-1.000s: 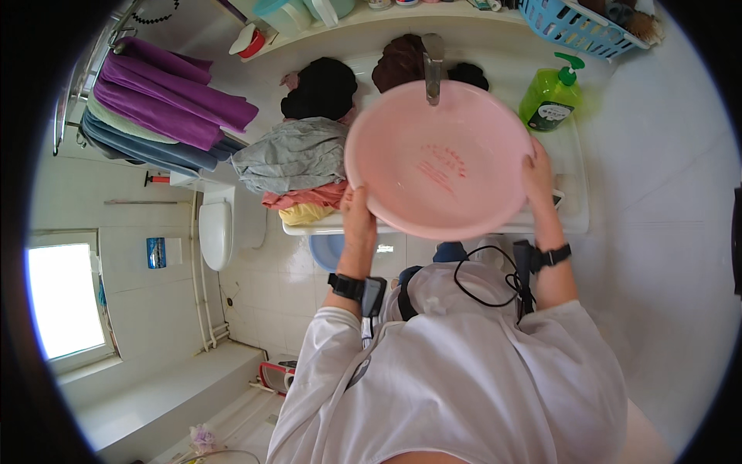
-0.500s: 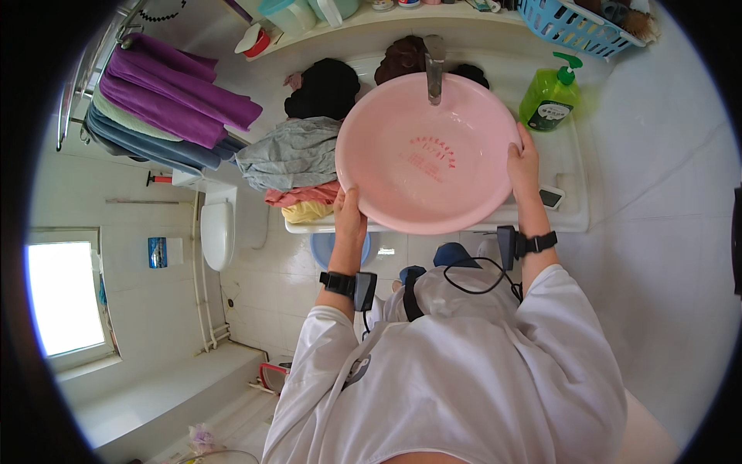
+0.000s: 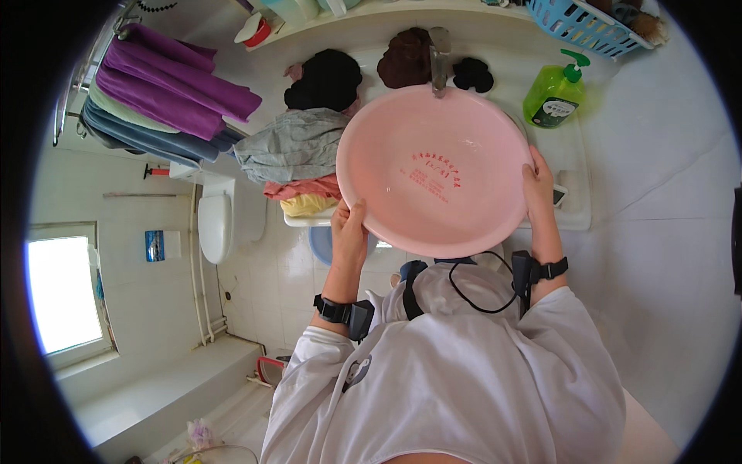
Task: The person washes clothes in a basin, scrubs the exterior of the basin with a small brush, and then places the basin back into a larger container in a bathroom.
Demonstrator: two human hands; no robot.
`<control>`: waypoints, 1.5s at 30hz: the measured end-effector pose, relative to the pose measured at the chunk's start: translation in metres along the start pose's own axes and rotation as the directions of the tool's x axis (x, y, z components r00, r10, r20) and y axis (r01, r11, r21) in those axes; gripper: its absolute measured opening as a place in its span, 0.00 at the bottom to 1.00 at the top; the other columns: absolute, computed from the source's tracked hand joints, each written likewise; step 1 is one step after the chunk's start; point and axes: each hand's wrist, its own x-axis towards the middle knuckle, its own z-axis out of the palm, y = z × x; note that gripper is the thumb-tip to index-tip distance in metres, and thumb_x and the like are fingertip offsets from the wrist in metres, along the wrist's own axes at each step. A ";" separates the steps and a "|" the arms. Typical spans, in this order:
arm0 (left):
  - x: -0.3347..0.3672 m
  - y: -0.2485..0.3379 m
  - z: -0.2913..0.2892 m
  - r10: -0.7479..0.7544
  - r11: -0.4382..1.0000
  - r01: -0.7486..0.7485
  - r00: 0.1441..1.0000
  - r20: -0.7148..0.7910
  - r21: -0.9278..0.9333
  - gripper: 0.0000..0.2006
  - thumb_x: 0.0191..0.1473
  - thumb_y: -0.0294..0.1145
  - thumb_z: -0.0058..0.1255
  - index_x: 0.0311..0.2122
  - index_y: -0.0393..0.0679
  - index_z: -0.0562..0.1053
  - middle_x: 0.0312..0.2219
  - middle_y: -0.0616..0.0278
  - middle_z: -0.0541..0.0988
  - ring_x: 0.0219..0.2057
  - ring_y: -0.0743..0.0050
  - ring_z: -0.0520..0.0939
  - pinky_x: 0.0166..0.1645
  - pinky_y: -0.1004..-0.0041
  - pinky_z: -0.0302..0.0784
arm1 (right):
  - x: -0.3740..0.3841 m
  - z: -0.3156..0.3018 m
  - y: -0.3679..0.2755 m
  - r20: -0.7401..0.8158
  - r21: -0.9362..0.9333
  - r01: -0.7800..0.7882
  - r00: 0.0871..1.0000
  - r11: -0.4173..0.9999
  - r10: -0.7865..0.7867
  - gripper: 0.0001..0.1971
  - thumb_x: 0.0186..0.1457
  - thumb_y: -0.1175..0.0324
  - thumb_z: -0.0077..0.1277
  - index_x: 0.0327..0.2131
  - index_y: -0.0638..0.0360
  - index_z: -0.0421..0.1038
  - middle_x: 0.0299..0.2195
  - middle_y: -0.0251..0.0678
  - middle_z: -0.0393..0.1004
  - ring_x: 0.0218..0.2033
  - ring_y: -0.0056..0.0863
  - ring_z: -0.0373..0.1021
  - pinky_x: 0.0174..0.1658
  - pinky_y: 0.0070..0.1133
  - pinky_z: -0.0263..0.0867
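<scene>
A round pink plastic basin (image 3: 417, 205) is held between my two hands above the white washstand, with nothing in it but red print on its bottom. My left hand (image 3: 349, 232) grips its near-left rim, thumb on top. On the right rim my right hand (image 3: 539, 185) is closed, its fingers partly hidden under the edge. The basin's far edge lies just below the metal faucet (image 3: 439, 62). Left of the basin is a heap of clothes, with a grey garment (image 3: 294, 147) on top of red and yellow ones.
Dark garments, one black (image 3: 325, 81) and one brown (image 3: 405, 58), lie behind the basin. A green pump bottle (image 3: 553, 93) stands at the right, near a blue basket (image 3: 583, 29) on the shelf. Purple towels (image 3: 170, 81) hang at left. A blue basin (image 3: 321, 243) sits on the floor.
The pink basin has moved toward me and slightly right, out from under the faucet. Both hands have kept their hold on it. More of the dark garments behind now shows.
</scene>
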 end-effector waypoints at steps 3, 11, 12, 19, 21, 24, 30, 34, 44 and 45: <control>-0.014 0.004 -0.006 0.023 1.000 -0.023 0.998 -0.055 -0.002 0.10 0.55 0.27 0.40 0.40 0.34 0.68 0.35 0.60 0.75 0.35 0.78 0.75 0.41 0.77 0.70 | -0.011 -0.001 -0.007 0.063 0.053 -0.030 0.998 0.998 0.026 0.22 0.50 0.77 0.39 0.51 0.66 0.59 0.47 0.44 0.66 0.44 0.27 0.65 0.46 0.18 0.59; -0.078 0.042 -0.043 0.188 0.982 -0.185 0.950 -0.249 0.037 0.08 0.52 0.27 0.43 0.36 0.34 0.68 0.31 0.59 0.75 0.30 0.79 0.75 0.36 0.79 0.71 | -0.034 0.024 -0.054 0.331 0.094 -0.103 0.941 0.990 0.067 0.23 0.51 0.75 0.43 0.53 0.62 0.57 0.32 0.31 0.70 0.29 0.14 0.64 0.33 0.13 0.61; -0.089 0.047 -0.052 0.233 0.972 -0.231 0.935 -0.266 0.040 0.08 0.52 0.27 0.44 0.36 0.34 0.68 0.31 0.60 0.75 0.30 0.79 0.75 0.36 0.79 0.71 | -0.038 0.027 -0.066 0.413 0.111 -0.120 0.909 0.986 0.064 0.22 0.52 0.73 0.43 0.53 0.61 0.58 0.31 0.29 0.70 0.28 0.12 0.64 0.30 0.12 0.60; -0.185 0.096 -0.115 0.335 0.930 -0.349 0.682 -0.651 0.114 0.15 0.48 0.33 0.45 0.40 0.34 0.65 0.34 0.58 0.73 0.33 0.73 0.75 0.37 0.74 0.73 | -0.086 0.109 -0.111 0.751 0.178 -0.236 0.660 0.955 0.024 0.20 0.58 0.59 0.39 0.50 0.59 0.61 0.30 0.27 0.70 0.26 0.13 0.64 0.24 0.12 0.60; -0.210 0.103 -0.130 0.333 0.921 -0.373 0.611 -0.718 0.109 0.17 0.49 0.33 0.44 0.42 0.34 0.64 0.35 0.57 0.73 0.34 0.72 0.75 0.38 0.74 0.73 | -0.101 0.138 -0.099 0.847 0.092 -0.286 0.526 0.954 0.076 0.20 0.58 0.58 0.38 0.49 0.60 0.62 0.29 0.29 0.70 0.26 0.16 0.65 0.24 0.13 0.61; -0.239 0.108 -0.162 0.367 0.887 -0.434 0.451 -0.814 0.160 0.18 0.49 0.35 0.44 0.43 0.34 0.64 0.35 0.57 0.73 0.35 0.71 0.75 0.39 0.74 0.73 | -0.132 0.186 -0.070 0.948 -0.091 -0.311 0.265 0.946 0.179 0.18 0.58 0.58 0.39 0.47 0.58 0.64 0.28 0.29 0.69 0.26 0.16 0.65 0.26 0.14 0.62; -0.256 0.060 -0.265 0.478 0.868 -0.322 0.343 -0.808 0.377 0.13 0.51 0.29 0.43 0.40 0.34 0.66 0.34 0.58 0.73 0.33 0.75 0.75 0.39 0.77 0.71 | -0.192 0.268 0.018 0.878 -0.438 -0.455 -0.033 0.775 0.477 0.15 0.58 0.60 0.39 0.43 0.56 0.67 0.28 0.28 0.67 0.28 0.16 0.64 0.30 0.16 0.62; -0.223 0.017 -0.348 0.495 0.869 -0.173 0.340 -0.800 0.464 0.06 0.52 0.29 0.45 0.28 0.37 0.68 0.24 0.65 0.73 0.25 0.86 0.70 0.31 0.83 0.66 | -0.228 0.319 0.089 0.801 -0.554 -0.372 0.006 0.745 0.598 0.14 0.58 0.61 0.38 0.42 0.56 0.67 0.28 0.28 0.67 0.28 0.17 0.64 0.32 0.17 0.62; -0.097 -0.167 -0.503 0.465 0.691 0.411 0.378 -0.801 0.595 0.10 0.45 0.27 0.48 0.17 0.37 0.63 0.10 0.63 0.62 0.13 0.82 0.60 0.17 0.75 0.58 | -0.270 0.421 0.287 0.561 -0.750 -0.406 0.028 0.523 0.827 0.12 0.56 0.66 0.38 0.39 0.58 0.68 0.26 0.31 0.68 0.24 0.20 0.65 0.26 0.16 0.64; -0.087 -0.184 -0.508 0.465 0.639 0.453 0.416 -0.781 0.622 0.11 0.44 0.27 0.48 0.16 0.37 0.61 0.10 0.59 0.61 0.11 0.78 0.60 0.17 0.73 0.58 | -0.270 0.426 0.309 0.535 -0.765 -0.410 0.025 0.497 0.845 0.12 0.55 0.65 0.38 0.39 0.58 0.68 0.26 0.31 0.68 0.24 0.20 0.65 0.26 0.17 0.65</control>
